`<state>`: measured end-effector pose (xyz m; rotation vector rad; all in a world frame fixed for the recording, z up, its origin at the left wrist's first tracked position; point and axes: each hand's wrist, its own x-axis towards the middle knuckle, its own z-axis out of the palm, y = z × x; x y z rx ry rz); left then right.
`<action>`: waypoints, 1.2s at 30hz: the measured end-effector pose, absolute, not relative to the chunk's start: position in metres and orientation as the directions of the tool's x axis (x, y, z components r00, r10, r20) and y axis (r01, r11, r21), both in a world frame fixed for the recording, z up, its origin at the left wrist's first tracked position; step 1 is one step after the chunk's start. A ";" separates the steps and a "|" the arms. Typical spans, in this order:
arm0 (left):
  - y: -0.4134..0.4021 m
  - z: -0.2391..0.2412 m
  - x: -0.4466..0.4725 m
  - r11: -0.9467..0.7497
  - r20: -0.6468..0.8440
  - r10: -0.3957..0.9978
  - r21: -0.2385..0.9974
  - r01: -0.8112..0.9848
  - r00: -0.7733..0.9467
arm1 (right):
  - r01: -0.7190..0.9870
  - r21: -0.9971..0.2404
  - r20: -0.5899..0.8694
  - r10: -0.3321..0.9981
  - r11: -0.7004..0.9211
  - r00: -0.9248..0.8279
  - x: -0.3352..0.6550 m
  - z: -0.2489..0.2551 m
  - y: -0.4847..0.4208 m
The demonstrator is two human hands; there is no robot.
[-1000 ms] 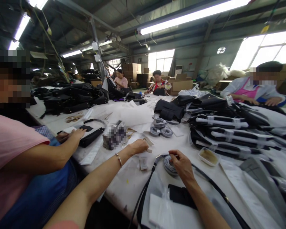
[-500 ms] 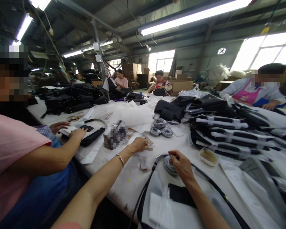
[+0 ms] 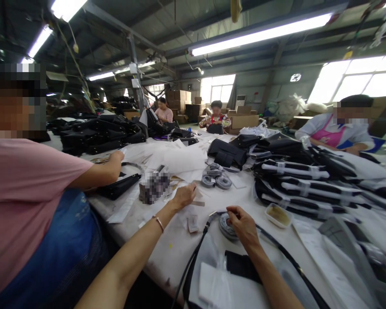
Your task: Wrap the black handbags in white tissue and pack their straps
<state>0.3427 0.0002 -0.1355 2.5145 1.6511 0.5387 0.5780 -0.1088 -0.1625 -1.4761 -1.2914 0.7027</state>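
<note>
My left hand (image 3: 184, 195) rests on the white table (image 3: 176, 244), fingers curled over small paper tags (image 3: 197, 198); what it holds is hidden. My right hand (image 3: 243, 224) is pinched on a grey roll of tape (image 3: 225, 224) lying on the table. A thin black strap (image 3: 194, 253) runs from the roll toward me, across a bag wrapped in clear plastic (image 3: 225, 274). A loose tag (image 3: 192, 223) lies between my hands.
A person in a pink top (image 3: 28, 197) sits at my left, handling a black bag (image 3: 119, 185). Grey tape rolls (image 3: 216, 177), a small tray of glue (image 3: 278, 214) and stacked black bags (image 3: 305, 180) lie beyond. Other workers sit at the far side.
My left hand has slid slightly away from me over the tags. The person at my left has reached an arm further across the table. My right hand stays on the tape roll.
</note>
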 end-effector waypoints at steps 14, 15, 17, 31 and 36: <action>-0.041 -0.137 0.434 -0.623 0.348 0.743 0.673 0.399 0.572 | 0.064 -0.987 0.157 0.946 0.145 0.284 0.579 -0.153 -0.105; -0.041 -0.139 0.439 -0.617 0.332 0.744 0.673 0.406 0.580 | 0.086 -0.984 0.174 0.932 0.154 0.318 0.581 -0.153 -0.105; -0.041 -0.141 0.445 -0.606 0.306 0.758 0.655 0.451 0.576 | 0.126 -0.972 0.232 0.885 0.197 0.403 0.586 -0.153 -0.105; -0.049 -0.162 0.458 -0.554 0.076 0.807 0.446 0.704 0.586 | 0.164 -0.964 0.263 0.826 0.208 0.499 0.613 -0.131 -0.113; -0.043 -0.161 0.458 -0.526 0.055 0.824 0.445 0.725 0.564 | 0.187 -0.960 0.278 0.813 0.210 0.512 0.623 -0.122 -0.119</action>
